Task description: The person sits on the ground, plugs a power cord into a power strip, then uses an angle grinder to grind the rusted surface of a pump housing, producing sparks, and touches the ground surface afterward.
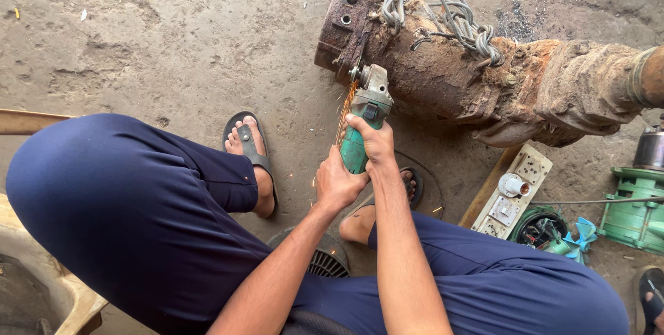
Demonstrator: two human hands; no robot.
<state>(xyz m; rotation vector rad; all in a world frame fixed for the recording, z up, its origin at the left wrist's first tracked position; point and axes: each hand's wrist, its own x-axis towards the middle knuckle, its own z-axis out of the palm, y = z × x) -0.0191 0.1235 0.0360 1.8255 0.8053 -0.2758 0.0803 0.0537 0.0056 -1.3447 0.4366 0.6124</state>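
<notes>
Both hands closed around one green grinder (364,119): right hand (373,142) up near the head for aim, left hand (337,184) on the tail for steadiness. Disc pressed into one rusty motor (477,79) lying on the floor (173,44), sparks falling. One switch board (513,191) nearby.

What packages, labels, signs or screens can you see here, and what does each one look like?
None show: no package, label, sign or screen.
Nearest thing: a cream switch-and-socket board on the ground right of the hands, rectangular, with a round white fitting.
</notes>
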